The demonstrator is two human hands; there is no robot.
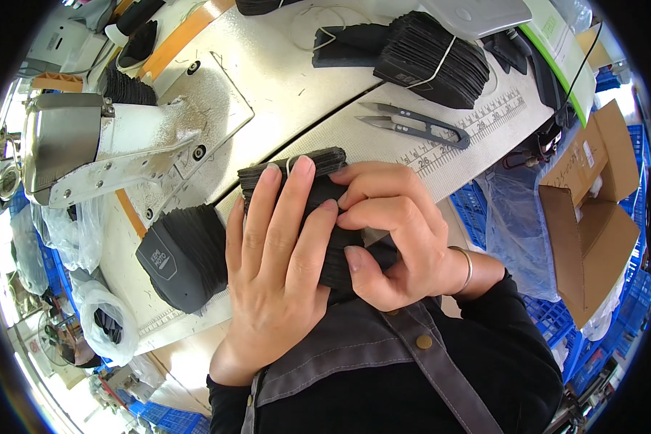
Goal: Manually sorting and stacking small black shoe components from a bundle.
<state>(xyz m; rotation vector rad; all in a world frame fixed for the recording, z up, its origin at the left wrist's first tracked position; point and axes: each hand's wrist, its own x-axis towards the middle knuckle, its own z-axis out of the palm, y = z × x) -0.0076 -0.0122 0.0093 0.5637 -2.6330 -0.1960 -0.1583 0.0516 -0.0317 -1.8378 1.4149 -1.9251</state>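
Note:
A thick stack of black fabric pieces (329,157) lies at the table's near edge, against my body. My left hand (276,271) rests flat across it with fingers stretched out. A thin white band shows by its fingertips. On the stack's right side my right hand (409,239) is closed, with curled fingers and thumb pressed on the dark pieces; the exact grip is partly hidden. Another stack of black shaped pieces (184,257), with a light printed mark, sits left of my left hand. Grey thread snips (419,124) lie beyond my right hand.
A banded black stack (434,61) stands at the far right of the table (275,94), near a printed ruler scale. A sewing machine (108,141) takes up the left. An open cardboard box (593,210) and blue crates (550,318) are off the right edge; plastic bags (105,318) hang left.

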